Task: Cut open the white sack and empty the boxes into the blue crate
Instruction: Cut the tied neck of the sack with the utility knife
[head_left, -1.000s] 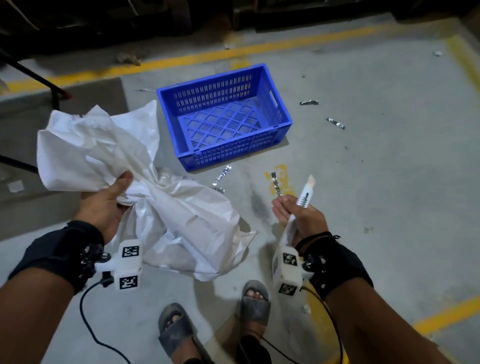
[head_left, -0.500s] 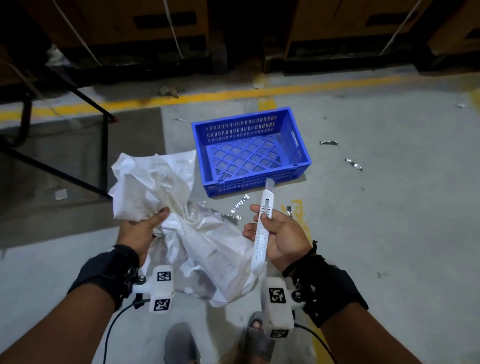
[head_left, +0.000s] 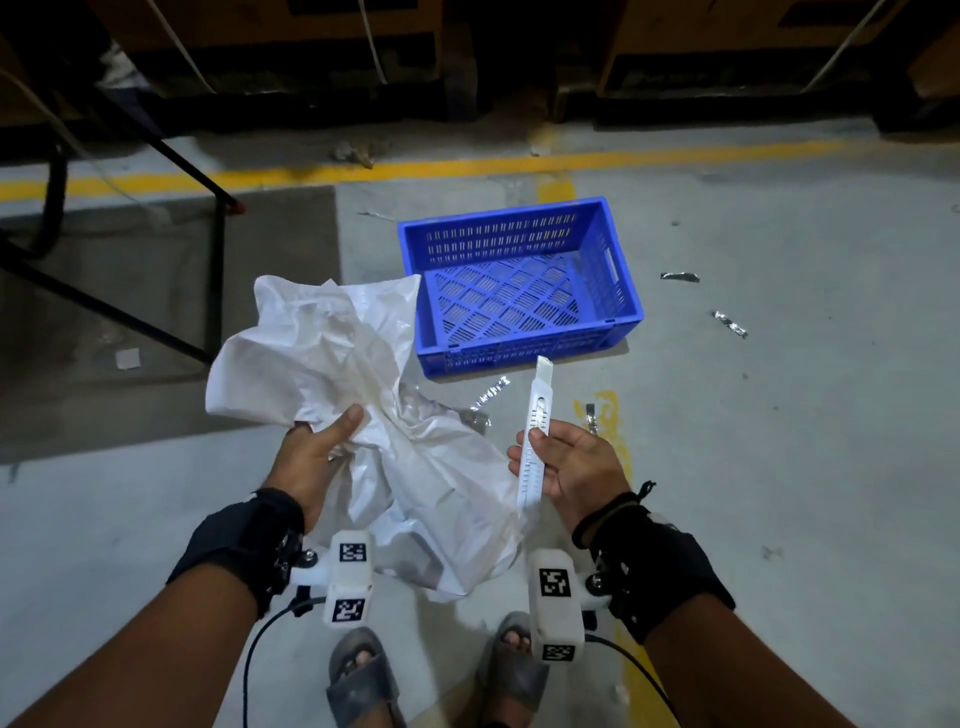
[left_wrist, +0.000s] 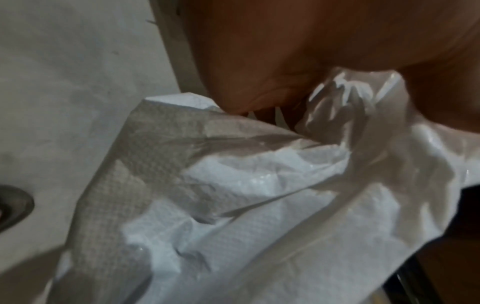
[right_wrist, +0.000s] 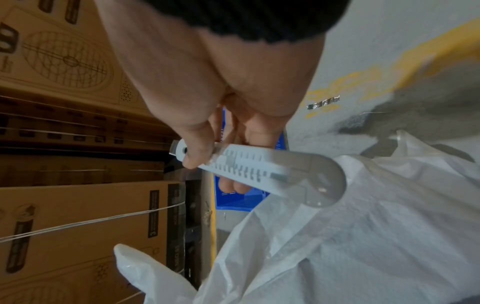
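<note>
The left hand (head_left: 317, 457) still grips the crumpled sack (head_left: 363, 405) off the floor, now raised beside the crate's (head_left: 519, 228) near-left corner. The right hand (head_left: 571, 467) keeps pinching the cutter (head_left: 535, 436), now upright beside the sack.

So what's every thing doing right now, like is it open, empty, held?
white sack: crumpled, uncut as far as shows, lifted off the floor.
left hand: grips the sack's bunched neck.
box cutter: held upright; blade too small to tell.
right hand: holds the cutter, thumb on it.
blue crate: upright on the floor, empty.
foil scraps: lying on the floor.
</note>
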